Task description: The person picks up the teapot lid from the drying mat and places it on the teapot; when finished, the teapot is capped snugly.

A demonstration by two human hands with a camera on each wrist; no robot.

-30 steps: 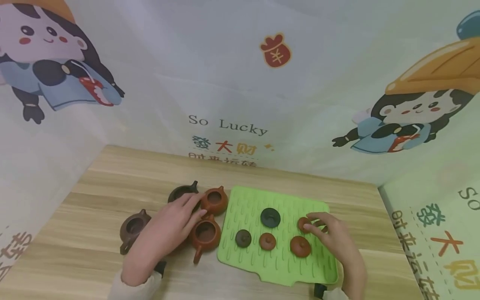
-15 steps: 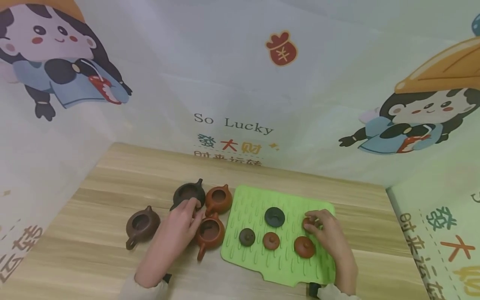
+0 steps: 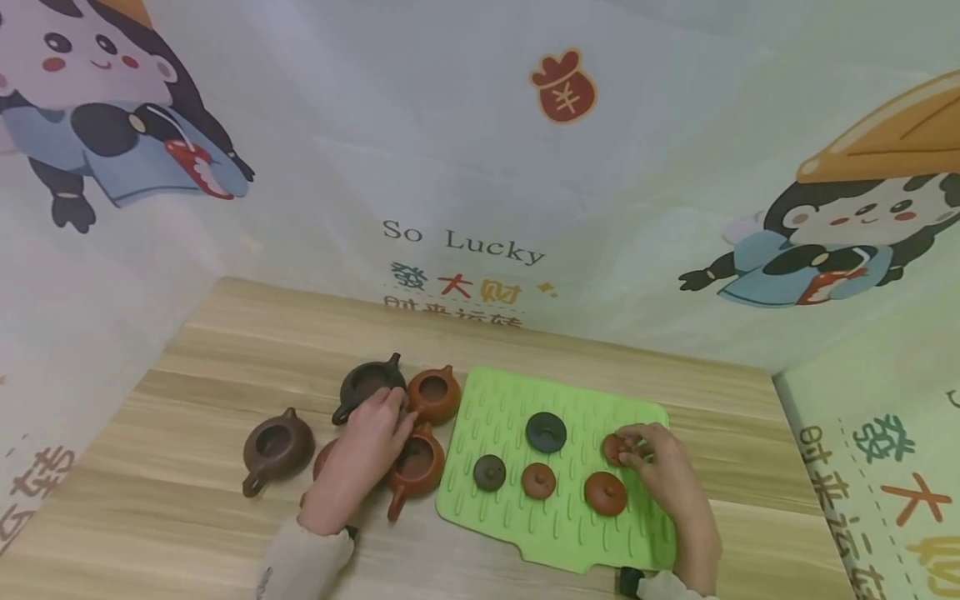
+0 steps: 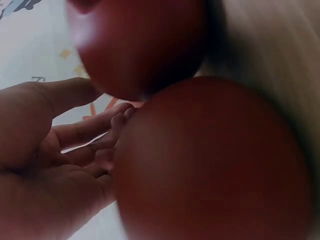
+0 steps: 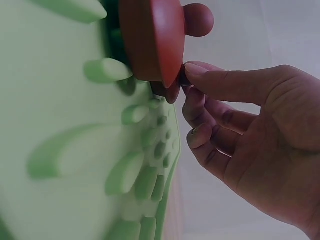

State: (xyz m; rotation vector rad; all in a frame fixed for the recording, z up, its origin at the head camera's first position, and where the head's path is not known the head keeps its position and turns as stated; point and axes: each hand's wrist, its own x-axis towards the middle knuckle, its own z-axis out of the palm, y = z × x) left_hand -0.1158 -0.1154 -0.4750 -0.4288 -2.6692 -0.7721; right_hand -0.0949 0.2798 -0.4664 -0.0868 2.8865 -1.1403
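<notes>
My right hand [image 3: 663,462] pinches the knob of a small reddish-brown teapot lid [image 3: 614,450] at the right of a green ridged mat [image 3: 495,529]. In the right wrist view, a larger lid [image 5: 170,37] partly covers that small lid. My left hand [image 3: 375,429] reaches among lidless clay teapots, its fingertips right at the handle of the rear reddish teapot [image 3: 435,387]. A black teapot [image 3: 367,379] lies left of the fingers. Under the forearm, another reddish teapot [image 3: 322,460] is mostly hidden. In the left wrist view, teapot bodies hide the fingertips; I cannot tell whether they grip.
A reddish teapot [image 3: 423,475] stands front right of the group and a purple-brown teapot [image 3: 281,450] far left. On the mat lie a black lid [image 3: 546,432], a dark brown lid [image 3: 490,472] and two reddish lids. A printed cloth [image 3: 480,167] backs the wooden table [image 3: 225,358].
My left hand has shifted from beside the black teapot towards the rear reddish teapot's handle. The right hand stays at the small lid, which shows more now. The head view has shifted slightly.
</notes>
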